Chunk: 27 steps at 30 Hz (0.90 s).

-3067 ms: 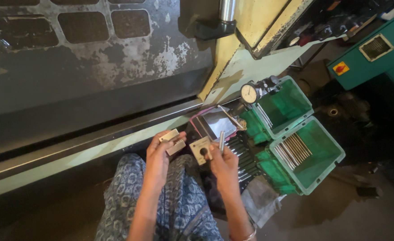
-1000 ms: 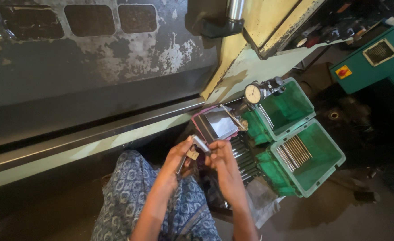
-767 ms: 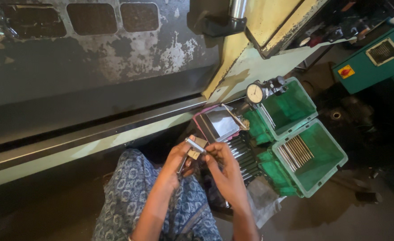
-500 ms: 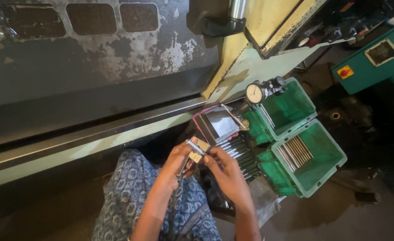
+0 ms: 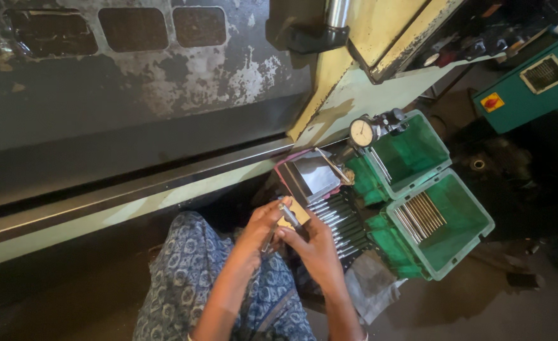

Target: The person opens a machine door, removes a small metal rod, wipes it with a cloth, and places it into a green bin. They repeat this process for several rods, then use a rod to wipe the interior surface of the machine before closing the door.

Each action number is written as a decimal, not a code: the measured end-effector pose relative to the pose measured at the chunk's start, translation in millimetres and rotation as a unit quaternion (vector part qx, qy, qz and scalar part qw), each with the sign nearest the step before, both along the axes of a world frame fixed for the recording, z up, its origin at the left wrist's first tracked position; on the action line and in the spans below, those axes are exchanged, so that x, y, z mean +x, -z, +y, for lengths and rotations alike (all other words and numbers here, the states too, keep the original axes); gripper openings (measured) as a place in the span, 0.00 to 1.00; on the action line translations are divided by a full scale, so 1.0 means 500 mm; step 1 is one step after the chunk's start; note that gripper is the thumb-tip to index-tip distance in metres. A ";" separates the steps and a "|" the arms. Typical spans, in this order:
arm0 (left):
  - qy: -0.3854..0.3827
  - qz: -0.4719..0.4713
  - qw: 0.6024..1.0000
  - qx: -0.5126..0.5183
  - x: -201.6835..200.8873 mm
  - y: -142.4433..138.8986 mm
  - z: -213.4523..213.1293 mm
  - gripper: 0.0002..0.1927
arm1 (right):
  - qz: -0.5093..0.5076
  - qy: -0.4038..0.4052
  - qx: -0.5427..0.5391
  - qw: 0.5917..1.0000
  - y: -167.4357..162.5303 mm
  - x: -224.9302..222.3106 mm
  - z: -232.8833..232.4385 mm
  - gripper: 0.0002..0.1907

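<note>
our two hands meet over our patterned blue lap.
our left hand (image 5: pixel 261 228) and right hand (image 5: pixel 314 247) pinch a thin silver metal rod (image 5: pixel 290 215) against a small tan block (image 5: pixel 296 215), beside the row of metal rods (image 5: pixel 339 222) and the green plastic bins (image 5: pixel 440 222).

Thin metal rod (image 5: pixel 290 215): silver, short, tilted with its upper end toward the left, pinched at the fingertips of both hands above the lap. Small tan block (image 5: pixel 293 215): flat, squarish, light-coloured, lying just behind the rod and touching it; its underside is hidden by the fingers.
</note>
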<state>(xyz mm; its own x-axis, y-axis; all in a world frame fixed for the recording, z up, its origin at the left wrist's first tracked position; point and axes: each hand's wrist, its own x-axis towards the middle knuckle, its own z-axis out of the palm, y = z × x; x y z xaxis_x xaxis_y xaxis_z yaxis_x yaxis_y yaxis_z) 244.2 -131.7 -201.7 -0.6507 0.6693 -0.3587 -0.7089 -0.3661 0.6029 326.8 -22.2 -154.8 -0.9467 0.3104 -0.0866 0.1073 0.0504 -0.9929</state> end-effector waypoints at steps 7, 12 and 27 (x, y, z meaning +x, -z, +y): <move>-0.008 -0.008 1.000 -0.012 0.008 -0.013 -0.002 0.15 | 0.028 0.008 -0.015 0.999 -0.004 0.007 -0.009 0.19; -0.012 -0.003 1.000 -0.020 -0.003 -0.029 -0.017 0.18 | 0.008 -0.050 -0.009 0.999 -0.040 0.011 -0.006 0.15; -0.007 0.028 1.000 0.008 -0.012 -0.023 -0.036 0.19 | -0.014 0.096 -0.005 0.995 -0.022 -0.018 0.023 0.06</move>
<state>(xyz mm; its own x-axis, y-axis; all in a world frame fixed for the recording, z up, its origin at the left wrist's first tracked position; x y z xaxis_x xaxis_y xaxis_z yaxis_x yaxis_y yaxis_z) 238.2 -149.5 -190.2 -0.6788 0.6654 -0.3106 -0.6688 -0.3857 0.6355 317.7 -10.6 -143.9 -0.8675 0.4840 -0.1152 0.1410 0.0170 -0.9899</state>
